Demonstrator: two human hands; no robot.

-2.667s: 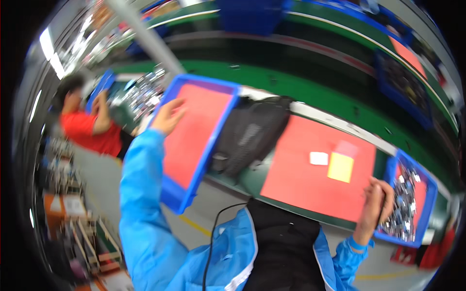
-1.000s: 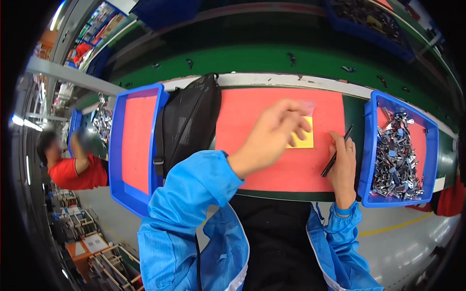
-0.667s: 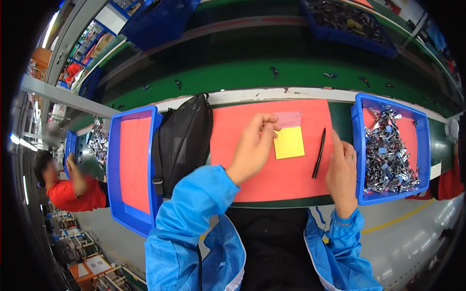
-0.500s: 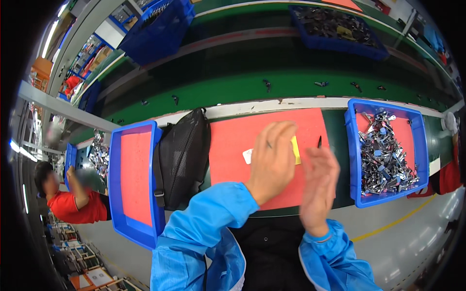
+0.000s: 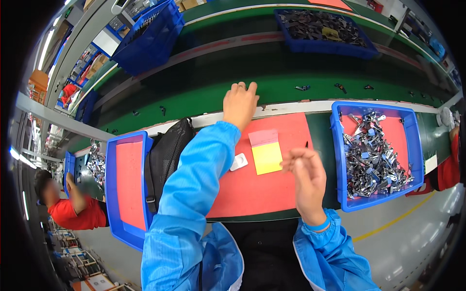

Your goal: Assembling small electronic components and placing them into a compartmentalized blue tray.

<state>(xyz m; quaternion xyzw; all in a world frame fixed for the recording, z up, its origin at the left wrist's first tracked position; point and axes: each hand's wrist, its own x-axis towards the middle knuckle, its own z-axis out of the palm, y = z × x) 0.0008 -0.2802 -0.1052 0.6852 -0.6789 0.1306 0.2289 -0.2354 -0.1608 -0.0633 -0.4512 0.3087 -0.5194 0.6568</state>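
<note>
My left hand [image 5: 240, 104] is stretched out over the green belt, palm down. Its fingers bend downward onto the belt, and the tips, with anything in them, are hidden. Closer to me, my right hand [image 5: 310, 182] hovers over the right side of the red mat [image 5: 242, 196]. Its fingers are loosely curled with a gap to the thumb, and nothing shows in them. Between the hands lie a yellow sticky-note pad [image 5: 268, 159] with a pink strip along its far edge and a small white square piece [image 5: 239, 162]. A dark pen-like tip [image 5: 307, 144] shows beyond the right hand.
Small metal clip-like pieces [image 5: 341, 88] lie spaced along the belt [image 5: 204, 99]. To the right, a blue bin [image 5: 342, 169] holds many similar pieces. A black mesh bag [image 5: 170, 150] and a red-lined blue bin [image 5: 110, 194] stand left. A person in red [image 5: 80, 211] sits far left.
My left hand has moved from above the mat out to the belt, uncovering the yellow pad. The right hand has curled its fingers. Pieces on the belt appear further left.
</note>
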